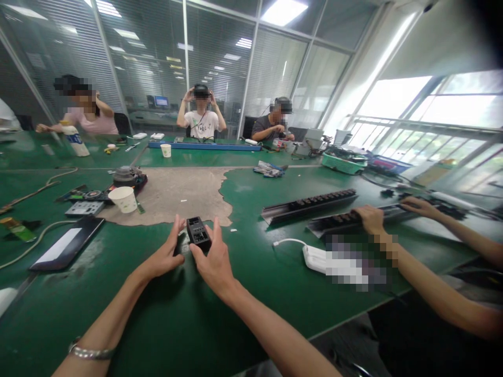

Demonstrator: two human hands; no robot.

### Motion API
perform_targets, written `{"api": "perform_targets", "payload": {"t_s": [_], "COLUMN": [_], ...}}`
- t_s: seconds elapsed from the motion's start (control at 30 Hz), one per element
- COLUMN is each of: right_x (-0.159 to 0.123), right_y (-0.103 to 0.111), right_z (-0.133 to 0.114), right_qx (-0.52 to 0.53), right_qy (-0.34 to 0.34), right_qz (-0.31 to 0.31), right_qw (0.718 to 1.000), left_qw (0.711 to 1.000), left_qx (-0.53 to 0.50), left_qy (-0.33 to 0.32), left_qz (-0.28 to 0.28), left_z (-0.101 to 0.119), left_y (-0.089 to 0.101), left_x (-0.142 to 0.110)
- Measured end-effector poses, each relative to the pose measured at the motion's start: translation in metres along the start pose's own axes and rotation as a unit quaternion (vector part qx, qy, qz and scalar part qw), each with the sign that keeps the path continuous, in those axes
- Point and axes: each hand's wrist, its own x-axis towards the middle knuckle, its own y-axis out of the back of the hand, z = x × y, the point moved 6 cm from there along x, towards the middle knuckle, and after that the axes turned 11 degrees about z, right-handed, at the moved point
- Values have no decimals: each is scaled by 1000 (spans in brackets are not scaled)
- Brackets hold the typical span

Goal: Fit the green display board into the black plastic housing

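Note:
In front of me is a small black rectangular block [198,234] with socket-like openings in its upper face. My right hand [216,259] grips it, thumb along its near side and fingers along its right side. To the left of the block, my left hand [167,254] is open, thumb apart from the raised fingers, with nothing in it. A gap shows between the left hand and the block. Beyond both hands lies a bare grey patch [184,193] in the green tabletop [243,303].
Left are a dark tablet-like device [68,243], a paper cup [123,199] and circuit parts [88,194]. At right, a co-worker's hands [369,217] touch a long black rail [334,222]; another rail [310,205] and a white cabled device [316,258] lie nearby. Several people sit opposite.

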Motion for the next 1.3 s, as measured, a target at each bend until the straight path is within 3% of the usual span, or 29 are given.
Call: {"api": "perform_targets", "payload": {"t_s": [0.43,0.9,1.13,1.3], "right_x": [-27,-23,-6,9], "right_y": [-3,-8,16,41], "right_z": [31,37,12,37], "right_qx": [-62,31,84,45], "right_qy": [46,-14,6,-39], "right_qz": [-43,-47,9,84], "right_qw": [996,998,996,995], "left_qw": [1000,998,999,999], "left_qx": [9,56,47,48], "left_qy": [2,-1,12,13], "left_qz": [-16,-33,-20,-9], "left_z": [0,0,-2,5], "left_y": [-2,-7,-7,-9], "left_x": [0,1,1,3]}}
